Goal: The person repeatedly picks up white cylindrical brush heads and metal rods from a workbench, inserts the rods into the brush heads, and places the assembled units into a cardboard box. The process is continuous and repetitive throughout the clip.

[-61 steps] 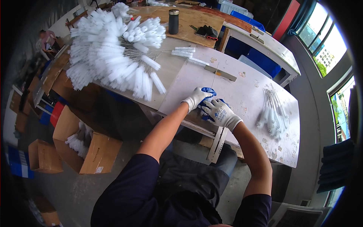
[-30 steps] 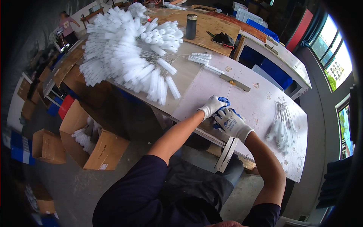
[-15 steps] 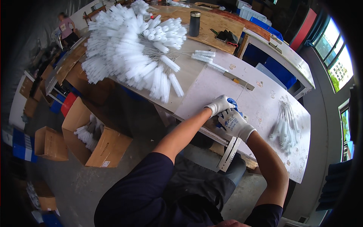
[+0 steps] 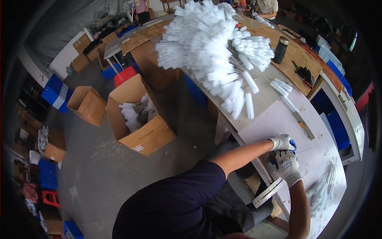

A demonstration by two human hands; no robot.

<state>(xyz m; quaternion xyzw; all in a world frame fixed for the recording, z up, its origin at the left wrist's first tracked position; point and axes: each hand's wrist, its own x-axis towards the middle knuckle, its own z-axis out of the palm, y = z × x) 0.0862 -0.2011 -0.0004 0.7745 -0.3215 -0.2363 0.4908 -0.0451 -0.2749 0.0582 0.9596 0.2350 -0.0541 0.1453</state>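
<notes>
Both my hands wear white gloves with blue palms and meet low over the near edge of the pale table (image 4: 260, 133). My left hand (image 4: 283, 143) is closed, its fingers bent against those of my right hand (image 4: 287, 166), which is closed too. Whatever they pinch is hidden between the gloves. Just beyond them a flat metal strip (image 4: 305, 128) with a small yellow piece lies on the tabletop. A few white bristle tube brushes (image 4: 281, 87) rest past its far end. To the right lies a bunch of similar brushes with wire stems (image 4: 323, 190).
A big heap of white brushes (image 4: 203, 51) covers the table's far left. Behind it stands a dark bottle (image 4: 281, 51). A slotted white metal bar (image 4: 269, 192) juts from the near edge. Cardboard boxes (image 4: 153, 137) sit on the floor at left; people are in the background.
My view has swung left, so the table and hands now appear farther right and more floor shows. The gloved hands stay closed together at the table's near edge.
</notes>
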